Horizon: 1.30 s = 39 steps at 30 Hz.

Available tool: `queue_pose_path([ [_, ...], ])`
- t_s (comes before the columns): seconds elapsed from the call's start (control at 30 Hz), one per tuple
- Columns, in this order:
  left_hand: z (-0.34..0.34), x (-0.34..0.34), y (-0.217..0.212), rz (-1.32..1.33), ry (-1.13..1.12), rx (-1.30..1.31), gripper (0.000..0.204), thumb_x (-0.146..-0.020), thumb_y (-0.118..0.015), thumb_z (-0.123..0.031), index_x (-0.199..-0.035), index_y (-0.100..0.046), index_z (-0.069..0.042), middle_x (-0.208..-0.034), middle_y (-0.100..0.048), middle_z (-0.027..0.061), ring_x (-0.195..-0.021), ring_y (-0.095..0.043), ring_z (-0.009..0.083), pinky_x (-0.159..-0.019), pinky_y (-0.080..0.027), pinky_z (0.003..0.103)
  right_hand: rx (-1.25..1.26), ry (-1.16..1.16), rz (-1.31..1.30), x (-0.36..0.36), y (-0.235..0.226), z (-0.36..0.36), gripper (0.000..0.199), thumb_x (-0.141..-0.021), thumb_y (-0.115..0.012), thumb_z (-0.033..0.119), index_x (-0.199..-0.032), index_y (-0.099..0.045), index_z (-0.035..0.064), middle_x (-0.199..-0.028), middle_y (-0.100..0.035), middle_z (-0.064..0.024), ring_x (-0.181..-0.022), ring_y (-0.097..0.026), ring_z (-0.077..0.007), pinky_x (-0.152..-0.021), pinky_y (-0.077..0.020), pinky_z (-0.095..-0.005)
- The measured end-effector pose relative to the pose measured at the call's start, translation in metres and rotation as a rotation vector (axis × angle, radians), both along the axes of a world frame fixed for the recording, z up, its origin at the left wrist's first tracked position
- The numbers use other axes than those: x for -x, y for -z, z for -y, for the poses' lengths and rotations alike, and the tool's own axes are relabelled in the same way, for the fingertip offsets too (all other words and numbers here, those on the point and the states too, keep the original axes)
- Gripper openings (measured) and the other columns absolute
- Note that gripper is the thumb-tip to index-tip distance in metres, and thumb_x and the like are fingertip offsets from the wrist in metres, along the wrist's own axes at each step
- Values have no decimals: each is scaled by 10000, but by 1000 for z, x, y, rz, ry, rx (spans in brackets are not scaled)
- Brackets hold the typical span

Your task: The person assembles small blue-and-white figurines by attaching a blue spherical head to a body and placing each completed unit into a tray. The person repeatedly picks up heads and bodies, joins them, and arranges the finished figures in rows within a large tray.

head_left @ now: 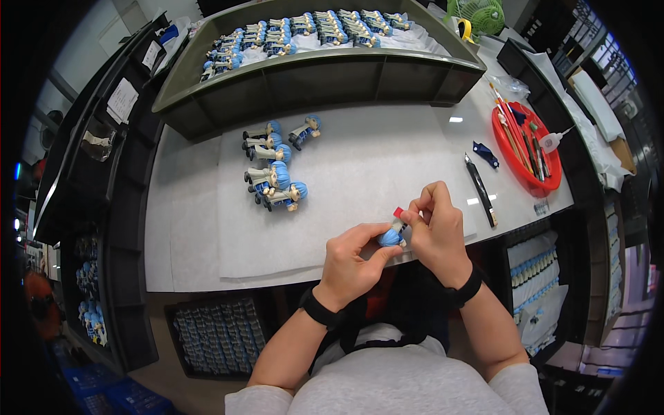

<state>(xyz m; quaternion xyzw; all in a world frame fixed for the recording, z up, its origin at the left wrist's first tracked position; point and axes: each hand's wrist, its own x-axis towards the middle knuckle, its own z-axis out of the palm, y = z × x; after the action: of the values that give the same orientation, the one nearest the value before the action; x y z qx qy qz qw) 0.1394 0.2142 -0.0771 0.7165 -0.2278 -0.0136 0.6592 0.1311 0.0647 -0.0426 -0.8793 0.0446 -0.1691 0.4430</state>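
Note:
A small blue-haired figurine (pixel 391 238) lies between the thumb and fingers of my left hand (pixel 351 268), near the front edge of the table. Close above its body, my right hand (pixel 440 238) pinches a small flat red piece (pixel 398 212); its exact kind is not clear. My fingers partly cover the figurine's body, so I cannot tell whether the red piece touches it. Farther left on the white sheet lie several figurines (pixel 278 177) on their sides in a loose column. One more figurine (pixel 305 131) lies a little apart at the top.
A large grey-green crate (pixel 311 83) holding rows of figurines stands at the back. On the right are a red basket (pixel 528 181) with brushes and tools, a black pen-like knife (pixel 480 190) and a dark blue piece (pixel 486 155). Filled bins (pixel 218 335) sit below the table edge.

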Motion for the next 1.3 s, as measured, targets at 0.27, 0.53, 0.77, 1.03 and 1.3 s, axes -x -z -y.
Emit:
queue_pose_path([
  [0.27, 0, -1, 1, 13, -5, 24, 281, -732, -722, 13, -999, -636, 29, -870, -675, 110, -775, -644, 125, -698, -518, 231, 61, 3, -20, -5, -6, 3, 254, -718, -648, -58, -808, -422, 16, -657, -525, -123, -600, -549, -302, -533, -417, -372],
  [0.53, 2, -1, 5, -12, -38, 80, 272, -708, -741, -32, -957, -645, 18, -844, -673, 130, -732, -661, 185, -651, -531, 271, 73, 0, 39, -5, -1, 5, 244, -718, -649, -66, -786, -431, 20, -658, -537, -109, -611, -559, -287, -540, -428, -352],
  [0.77, 3, -2, 10, -11, -48, 103, 279, -707, -742, -35, -962, -643, 19, -846, -673, 132, -728, -662, 186, -653, -536, 270, 86, -28, 140, -6, 1, 4, 309, -726, -620, -112, -744, -349, 35, -602, -530, -87, -532, -434, -94, -496, -376, -231],
  [1.03, 5, -2, 9, -41, -44, 138, 260, -712, -736, -32, -951, -645, 18, -839, -671, 131, -715, -660, 184, -645, -535, 270, -41, -71, 140, 2, -2, -2, 334, -722, -643, -113, -723, -343, 35, -608, -530, -101, -576, -490, -94, -529, -403, -222],
  [1.3, -1, -1, 5, -73, 26, 64, 267, -749, -687, 50, -1007, -620, 63, -908, -664, 126, -836, -649, 153, -768, -543, 267, 44, -75, 112, 5, -4, -5, 329, -719, -642, -106, -718, -344, 34, -594, -519, -89, -564, -478, -98, -513, -401, -238],
])
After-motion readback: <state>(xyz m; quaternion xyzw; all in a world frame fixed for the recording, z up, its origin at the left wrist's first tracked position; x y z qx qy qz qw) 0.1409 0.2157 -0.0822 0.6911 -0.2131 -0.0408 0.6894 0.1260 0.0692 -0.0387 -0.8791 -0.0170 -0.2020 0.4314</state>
